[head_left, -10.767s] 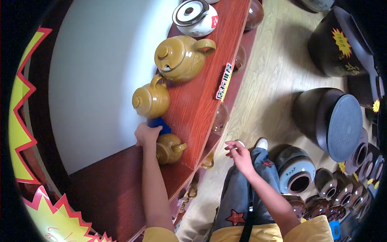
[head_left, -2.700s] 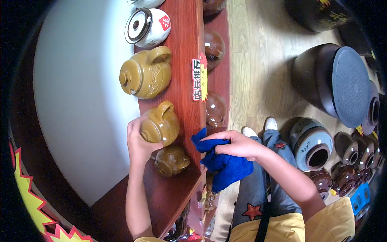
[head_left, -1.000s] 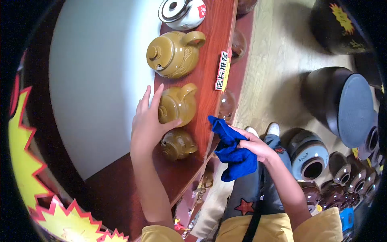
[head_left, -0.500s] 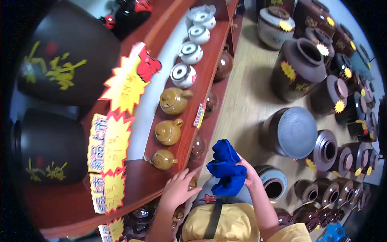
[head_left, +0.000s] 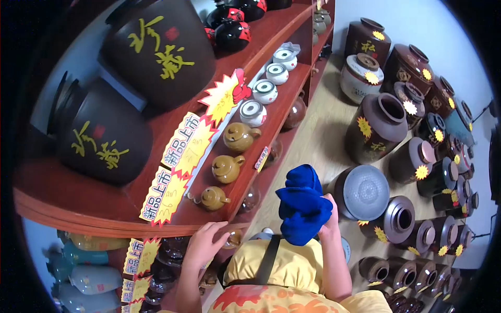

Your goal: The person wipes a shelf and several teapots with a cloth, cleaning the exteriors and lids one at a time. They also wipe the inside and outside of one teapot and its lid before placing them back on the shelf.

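A bunched blue cloth (head_left: 304, 206) is gripped in my right hand (head_left: 330, 218), in front of my yellow apron. My left hand (head_left: 206, 242) is empty, its fingers spread, beside the lower edge of the red-brown wooden shelf (head_left: 193, 228). Just above that hand, a small tan teapot (head_left: 213, 199) stands on the shelf, with another tan teapot (head_left: 227, 168) beyond it. Further along the same shelf is a row of white pots (head_left: 253, 112).
Two large dark jars (head_left: 107, 133) stand on the upper left shelf behind yellow price signs (head_left: 180, 143). Brown jars (head_left: 378, 128) and a grey-topped jar (head_left: 365, 193) crowd the floor at right. Teal and white vases (head_left: 94, 279) are at the lower left.
The view has shifted and tilted, showing more of the shelf and the apron. The blue cloth is still in my right hand, held slightly higher. My left hand stays spread near the shelf edge.
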The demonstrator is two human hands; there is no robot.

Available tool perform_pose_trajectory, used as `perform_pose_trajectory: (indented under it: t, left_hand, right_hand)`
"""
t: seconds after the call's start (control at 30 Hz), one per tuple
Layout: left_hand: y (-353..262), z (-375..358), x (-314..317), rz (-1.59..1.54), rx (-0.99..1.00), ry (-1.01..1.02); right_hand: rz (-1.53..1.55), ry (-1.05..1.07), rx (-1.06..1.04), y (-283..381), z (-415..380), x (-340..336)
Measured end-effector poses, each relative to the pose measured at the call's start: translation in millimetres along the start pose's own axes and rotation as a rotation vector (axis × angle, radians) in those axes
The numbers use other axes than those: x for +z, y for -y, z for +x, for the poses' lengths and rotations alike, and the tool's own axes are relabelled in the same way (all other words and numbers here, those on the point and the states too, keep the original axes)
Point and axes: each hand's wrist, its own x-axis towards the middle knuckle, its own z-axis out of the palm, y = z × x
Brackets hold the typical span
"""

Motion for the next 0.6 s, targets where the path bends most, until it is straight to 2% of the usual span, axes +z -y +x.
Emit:
perform_pose_trajectory:
  t: [0.07,0.2,0.3,0.37,0.5,0.57,0.6]
  left_hand:
    - [0.6,-13.1,-1.7,-0.232,-0.047,-0.091]
    - [-4.1,-28.5,-11.7,-0.277,-0.032,-0.214]
    - [-14.4,-33.0,-29.1,-0.297,-0.01,-0.234]
    - [-24.0,-32.1,-35.2,-0.339,0.006,-0.287]
    - [-32.3,-36.9,-31.1,-0.427,0.051,-0.37]
    - [-35.7,-45.6,-26.1,-0.484,0.03,-0.394]
    - [-31.4,-50.0,-21.6,-0.52,0.031,-0.398]
  right_hand:
    - [-0.011,0.079,0.082,-0.6,0.7,13.7]
    - [-0.038,0.047,0.151,-7.0,4.7,31.9]
    - [-0.037,0.176,0.227,-12.4,5.3,58.9]
    - [-0.159,0.06,0.193,-17.3,2.1,82.5]
    - [-0.126,0.095,0.248,-18.5,6.5,91.2]
    - [-0.273,-0.104,0.177,-16.8,3.4,101.4]
    - [-0.278,-0.097,0.18,-14.4,2.2,103.3]
